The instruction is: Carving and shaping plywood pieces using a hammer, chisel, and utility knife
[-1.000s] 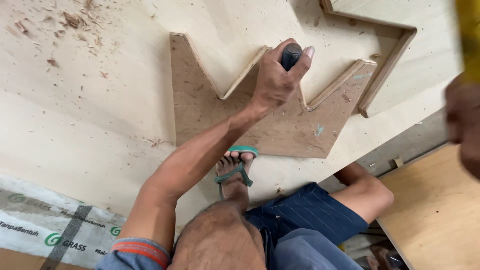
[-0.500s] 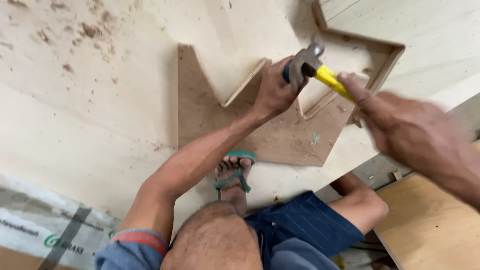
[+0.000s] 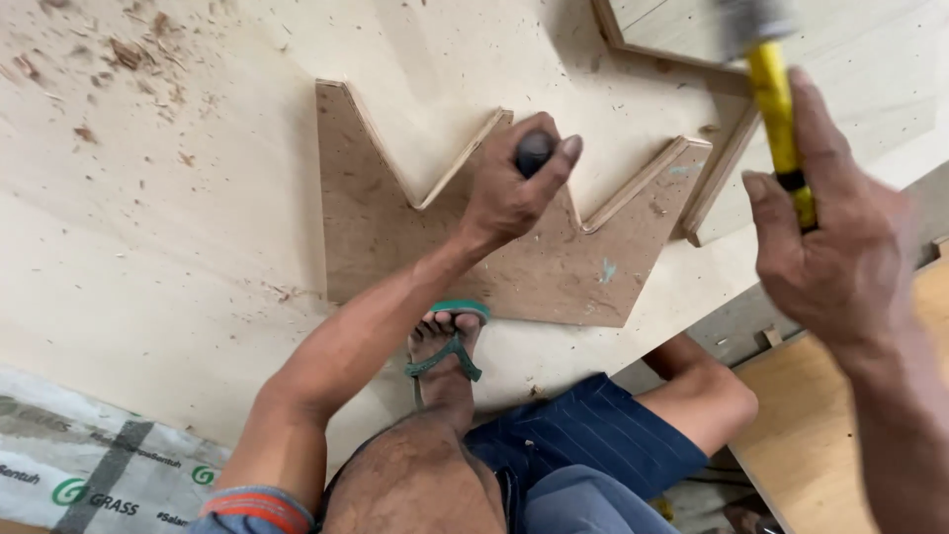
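The left hand's (image 3: 514, 193) fingers (image 3: 565, 153) were clenched around one dark round-ended tool handle (image 3: 534, 150), held upright on one zigzag-cut brown fibreboard piece (image 3: 494, 267). The right hand (image 3: 840, 247) gripped one yellow-handled hammer (image 3: 776, 119), raised above the pale, sawdust-flecked plywood sheet (image 3: 178, 198).

Bare plywood sheet (image 3: 178, 227) left of the zigzag board (image 3: 395, 237) is wide open; the frame (image 3: 727, 173) and raised hammer (image 3: 776, 119) crowd the right.
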